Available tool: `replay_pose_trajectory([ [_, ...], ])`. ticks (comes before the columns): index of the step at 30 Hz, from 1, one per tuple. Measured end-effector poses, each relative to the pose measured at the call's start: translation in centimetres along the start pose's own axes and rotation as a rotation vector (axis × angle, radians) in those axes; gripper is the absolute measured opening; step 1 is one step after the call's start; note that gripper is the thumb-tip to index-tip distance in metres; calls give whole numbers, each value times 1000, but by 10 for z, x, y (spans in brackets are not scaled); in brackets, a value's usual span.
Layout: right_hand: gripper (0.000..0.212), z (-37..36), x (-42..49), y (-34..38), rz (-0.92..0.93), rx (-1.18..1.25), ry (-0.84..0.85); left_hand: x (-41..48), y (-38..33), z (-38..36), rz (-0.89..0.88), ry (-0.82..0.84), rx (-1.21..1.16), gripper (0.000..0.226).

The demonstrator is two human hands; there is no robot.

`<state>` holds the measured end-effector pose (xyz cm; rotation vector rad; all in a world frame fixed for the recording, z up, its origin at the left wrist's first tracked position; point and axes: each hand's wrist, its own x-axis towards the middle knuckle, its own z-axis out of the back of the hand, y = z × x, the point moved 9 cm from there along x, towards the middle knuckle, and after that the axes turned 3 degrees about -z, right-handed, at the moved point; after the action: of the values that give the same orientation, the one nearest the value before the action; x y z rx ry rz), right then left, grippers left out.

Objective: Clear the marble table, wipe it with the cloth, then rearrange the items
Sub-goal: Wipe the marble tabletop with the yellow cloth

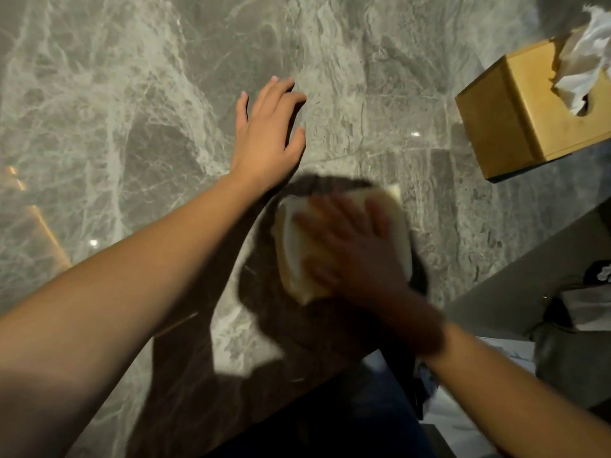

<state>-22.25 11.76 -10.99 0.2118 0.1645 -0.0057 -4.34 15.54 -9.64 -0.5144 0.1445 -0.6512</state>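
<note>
Pressing cloth (290, 256) under flat right hand (350, 259), left hand (267, 140) spread on marble table (132, 94), tissue box (506, 127) apart

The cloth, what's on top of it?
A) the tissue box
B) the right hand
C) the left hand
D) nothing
B: the right hand lies spread flat on the cloth, while the left hand rests apart on the bare marble table.

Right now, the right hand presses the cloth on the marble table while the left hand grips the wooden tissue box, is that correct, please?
Not quite: in the head view the left hand rests on the bare marble table, apart from the wooden tissue box. The right hand does press the cloth on the table.
</note>
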Motion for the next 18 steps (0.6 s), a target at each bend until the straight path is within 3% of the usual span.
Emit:
replay_pose_trajectory([
  [4,66,30,74,-73,-169,30,-36,13,2,2,18,-53,-25,37],
  [9,63,56,144,-120,-248,-41,-103,14,8,6,83,-125,-148,36],
  [18,63,59,152,-117,-367,34,-167,10,5,7,68,-104,-162,41],
])
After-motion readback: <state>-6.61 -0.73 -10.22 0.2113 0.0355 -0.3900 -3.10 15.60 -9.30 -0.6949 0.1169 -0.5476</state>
